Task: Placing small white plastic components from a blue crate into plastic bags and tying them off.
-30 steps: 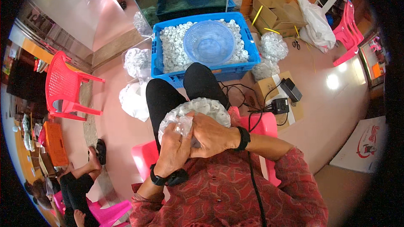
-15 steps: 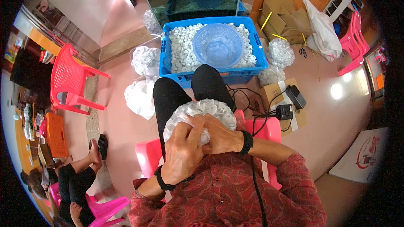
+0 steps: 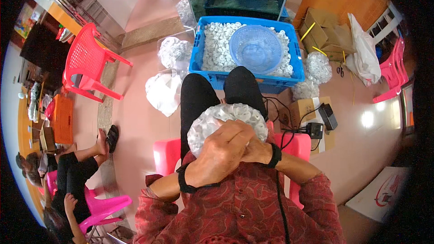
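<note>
A: On the lap, near side of the blue crate (image 3: 201,54): left hand (image 3: 221,156) closed over the neck of a clear bag of white rings (image 3: 205,124); right hand (image 3: 257,150) pinching it too.
B: Handling?
A: Likely light, soft, shifts inside. Thin film; hold by the gathered neck.
</note>
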Demonstrator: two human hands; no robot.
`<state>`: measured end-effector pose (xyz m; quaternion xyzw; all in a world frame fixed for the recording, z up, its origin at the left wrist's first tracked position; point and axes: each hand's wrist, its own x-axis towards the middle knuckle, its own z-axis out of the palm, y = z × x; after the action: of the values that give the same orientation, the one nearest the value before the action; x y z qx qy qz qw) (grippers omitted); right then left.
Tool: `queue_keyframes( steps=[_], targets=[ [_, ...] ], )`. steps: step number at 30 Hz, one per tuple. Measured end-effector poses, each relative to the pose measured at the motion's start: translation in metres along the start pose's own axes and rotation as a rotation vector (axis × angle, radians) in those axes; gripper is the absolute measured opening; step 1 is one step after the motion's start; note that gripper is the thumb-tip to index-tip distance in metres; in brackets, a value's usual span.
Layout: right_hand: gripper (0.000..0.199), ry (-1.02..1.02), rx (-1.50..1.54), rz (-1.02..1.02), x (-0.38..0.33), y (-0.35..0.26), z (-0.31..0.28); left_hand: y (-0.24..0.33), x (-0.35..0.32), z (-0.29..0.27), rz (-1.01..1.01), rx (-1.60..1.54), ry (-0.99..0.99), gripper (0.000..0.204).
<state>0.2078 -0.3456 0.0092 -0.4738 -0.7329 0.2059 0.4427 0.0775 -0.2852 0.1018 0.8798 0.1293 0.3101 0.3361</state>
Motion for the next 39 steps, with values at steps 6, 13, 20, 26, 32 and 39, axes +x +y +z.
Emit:
queue_keyframes(
  steps=[6, 13, 20, 26, 32, 39],
  targets=[
    [0.035, 0.127, 0.376, 0.131, 0.001, 0.01, 0.008, -0.005, -0.004, -0.015, -0.001, -0.082, 0.025, 0.037],
    [0.029, 0.089, 0.398, 0.388, 0.016, -0.002, -0.006, -0.045, -0.027, -0.038, -0.175, 0.227, -0.028, 0.038],
    [0.043, -0.071, 0.401, 0.56, 0.021, -0.005, -0.016, -0.043, -0.038, -0.039, -0.216, 0.136, -0.027, 0.027],
    [0.034, -0.076, 0.552, 0.503, 0.024, -0.008, -0.026, -0.032, -0.04, -0.03, -0.062, 0.073, 0.046, 0.023],
    [0.021, -0.023, 0.706, 0.574, 0.024, -0.005, -0.036, -0.033, -0.03, -0.013, -0.162, 0.021, 0.105, 0.076],
    [0.02, -0.106, 0.711, 0.598, 0.017, 0.004, -0.036, -0.053, -0.034, 0.004, -0.218, 0.245, -0.091, 0.073]
  ],
)
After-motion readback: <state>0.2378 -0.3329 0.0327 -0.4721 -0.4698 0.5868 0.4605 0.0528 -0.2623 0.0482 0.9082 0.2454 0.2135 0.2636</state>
